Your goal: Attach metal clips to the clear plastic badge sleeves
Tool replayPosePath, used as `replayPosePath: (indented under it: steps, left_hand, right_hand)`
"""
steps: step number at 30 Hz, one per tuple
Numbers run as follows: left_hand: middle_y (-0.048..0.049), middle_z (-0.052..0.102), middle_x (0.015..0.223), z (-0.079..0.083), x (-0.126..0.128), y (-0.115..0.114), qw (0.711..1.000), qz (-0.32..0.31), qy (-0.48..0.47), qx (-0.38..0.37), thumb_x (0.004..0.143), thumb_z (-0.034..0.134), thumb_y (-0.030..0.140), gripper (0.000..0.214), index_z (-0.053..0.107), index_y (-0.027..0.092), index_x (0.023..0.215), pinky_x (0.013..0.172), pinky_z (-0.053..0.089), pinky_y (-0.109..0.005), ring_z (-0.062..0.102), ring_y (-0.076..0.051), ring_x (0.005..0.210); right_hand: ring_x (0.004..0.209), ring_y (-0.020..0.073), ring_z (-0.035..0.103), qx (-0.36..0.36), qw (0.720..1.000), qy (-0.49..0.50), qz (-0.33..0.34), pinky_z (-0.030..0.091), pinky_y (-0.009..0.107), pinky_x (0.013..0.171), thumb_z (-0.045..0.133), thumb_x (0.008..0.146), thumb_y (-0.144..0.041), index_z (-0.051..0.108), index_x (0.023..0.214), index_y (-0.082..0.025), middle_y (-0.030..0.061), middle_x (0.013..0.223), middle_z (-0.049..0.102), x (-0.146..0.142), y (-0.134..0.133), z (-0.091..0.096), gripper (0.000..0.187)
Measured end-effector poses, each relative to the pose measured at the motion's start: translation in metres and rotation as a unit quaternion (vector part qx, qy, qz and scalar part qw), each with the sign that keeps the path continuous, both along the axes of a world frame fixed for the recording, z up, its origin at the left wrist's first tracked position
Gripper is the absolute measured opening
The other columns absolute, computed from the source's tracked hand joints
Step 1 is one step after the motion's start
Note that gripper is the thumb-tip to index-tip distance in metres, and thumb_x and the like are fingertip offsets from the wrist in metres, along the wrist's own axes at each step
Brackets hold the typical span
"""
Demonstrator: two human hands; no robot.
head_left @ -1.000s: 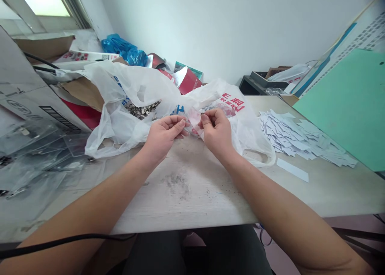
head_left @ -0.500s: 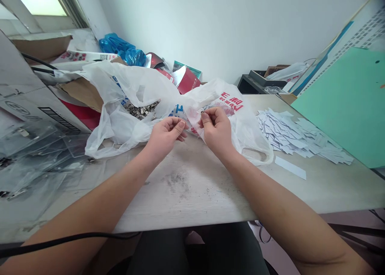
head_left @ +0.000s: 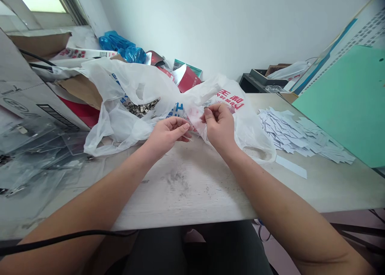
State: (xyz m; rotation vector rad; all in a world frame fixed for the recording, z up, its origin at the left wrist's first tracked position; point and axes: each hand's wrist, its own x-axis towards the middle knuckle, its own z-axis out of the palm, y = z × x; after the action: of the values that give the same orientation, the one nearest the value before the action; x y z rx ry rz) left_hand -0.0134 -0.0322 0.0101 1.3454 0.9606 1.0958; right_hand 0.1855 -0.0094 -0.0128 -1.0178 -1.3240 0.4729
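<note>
Both my hands meet over the far middle of a worn white table (head_left: 192,190). My left hand (head_left: 167,135) is curled, its fingers pinched on the edge of a small clear plastic sleeve (head_left: 194,116). My right hand (head_left: 219,126) is closed too, thumb and fingers pinching the same sleeve and what looks like a tiny dark metal piece at its top. Right behind them lie two white plastic bags: one (head_left: 126,106) open with several small metal clips (head_left: 141,107) inside, the other (head_left: 243,122) printed with red characters.
A heap of white paper slips (head_left: 297,134) covers the right side, one loose slip (head_left: 291,167) nearer me. A green board (head_left: 349,106) leans at far right. Clear plastic holders (head_left: 33,158) and a cardboard box (head_left: 27,94) crowd the left. A black cable (head_left: 60,239) crosses my left arm.
My right hand has risen slightly and drawn closer to the left, still pinching the sleeve. The view shifted a little; nothing else moved.
</note>
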Motion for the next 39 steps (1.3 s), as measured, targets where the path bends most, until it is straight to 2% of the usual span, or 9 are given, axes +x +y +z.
replayPosePath:
  steps: [3,5,9,12,15,19,24,31,39]
  left_hand:
    - [-0.0084,0.083,0.099,-0.002,0.000,0.001,0.998,0.057,0.016,0.019,0.090,0.100,0.053,0.041,0.081,0.018,0.098,0.084,0.072,-0.040,0.080,-0.022,0.088]
    - [-0.0081,0.082,0.097,-0.004,0.000,0.002,0.995,0.092,0.035,0.031,0.094,0.096,0.047,0.033,0.080,0.018,0.098,0.082,0.072,-0.039,0.080,-0.022,0.087]
    - [-0.0080,0.082,0.096,-0.007,0.000,0.004,0.991,0.100,0.066,0.053,0.096,0.091,0.044,0.027,0.081,0.019,0.098,0.079,0.072,-0.038,0.080,-0.021,0.086]
    - [-0.0073,0.082,0.096,-0.008,0.002,0.003,0.988,0.092,0.091,0.085,0.096,0.091,0.048,0.029,0.082,0.020,0.099,0.079,0.071,-0.037,0.079,-0.022,0.087]
    - [-0.0064,0.083,0.096,-0.009,0.002,-0.001,0.983,0.087,0.121,0.107,0.100,0.085,0.046,0.024,0.083,0.022,0.100,0.082,0.070,-0.038,0.077,-0.022,0.085]
    - [-0.0049,0.082,0.095,-0.010,0.002,-0.005,0.967,0.089,0.186,0.151,0.106,0.073,0.037,0.017,0.084,0.025,0.101,0.085,0.064,-0.039,0.075,-0.022,0.086]
    - [-0.0042,0.082,0.097,-0.007,0.004,-0.009,0.926,0.091,0.273,0.244,0.107,0.061,0.026,0.022,0.081,0.025,0.099,0.091,0.056,-0.038,0.072,-0.023,0.090]
    - [-0.0061,0.075,0.092,-0.002,-0.004,-0.006,0.875,0.095,0.362,0.305,0.112,0.052,0.027,0.030,0.069,0.024,0.087,0.087,0.050,-0.037,0.067,-0.025,0.090]
    - [-0.0096,0.082,0.112,-0.001,-0.006,-0.008,0.837,0.096,0.411,0.348,0.114,0.048,0.023,0.031,0.079,0.025,0.108,0.083,0.051,-0.034,0.073,-0.025,0.101]
  right_hand:
    - [0.103,0.0267,0.070,0.102,0.992,-0.055,-0.050,0.058,0.047,0.095,0.066,0.110,-0.035,0.061,0.099,-0.028,0.0060,0.102,0.073,0.003,-0.008,0.011,0.013]
    - [0.101,0.0273,0.070,0.122,0.989,-0.073,-0.050,0.057,0.047,0.092,0.066,0.110,-0.034,0.061,0.098,-0.029,0.0068,0.101,0.073,0.003,-0.016,0.020,0.014]
    - [0.066,0.0203,0.063,-0.020,0.994,-0.085,0.066,0.051,0.041,0.070,0.070,0.108,-0.038,0.066,0.093,-0.029,0.0002,0.077,0.070,-0.003,-0.029,0.025,0.018]
    - [0.064,0.0196,0.066,-0.121,0.981,-0.076,0.130,0.050,0.039,0.066,0.075,0.100,-0.034,0.065,0.084,-0.028,-0.0009,0.071,0.073,-0.011,-0.031,0.023,0.020]
    - [0.061,0.0187,0.067,-0.193,0.969,-0.039,0.150,0.048,0.034,0.059,0.076,0.094,-0.030,0.066,0.079,-0.027,-0.0013,0.067,0.073,-0.016,-0.030,0.024,0.019]
    - [0.052,0.0160,0.059,-0.253,0.955,0.002,0.154,0.043,0.031,0.050,0.078,0.091,-0.027,0.065,0.076,-0.026,-0.0013,0.060,0.071,-0.016,-0.028,0.028,0.020]
    - [0.047,0.0127,0.055,-0.259,0.951,0.049,0.161,0.044,0.029,0.047,0.079,0.093,-0.025,0.063,0.073,-0.025,-0.0011,0.059,0.069,-0.016,-0.028,0.029,0.026]
    - [0.055,0.0141,0.065,-0.216,0.939,0.092,0.253,0.052,0.029,0.054,0.091,0.097,-0.056,0.068,0.087,-0.024,0.0008,0.069,0.077,-0.017,-0.024,0.023,0.040]
    - [0.058,0.0147,0.066,-0.216,0.929,0.095,0.285,0.050,0.030,0.055,0.094,0.084,-0.084,0.067,0.089,-0.025,0.0023,0.077,0.081,-0.015,-0.019,0.018,0.065]
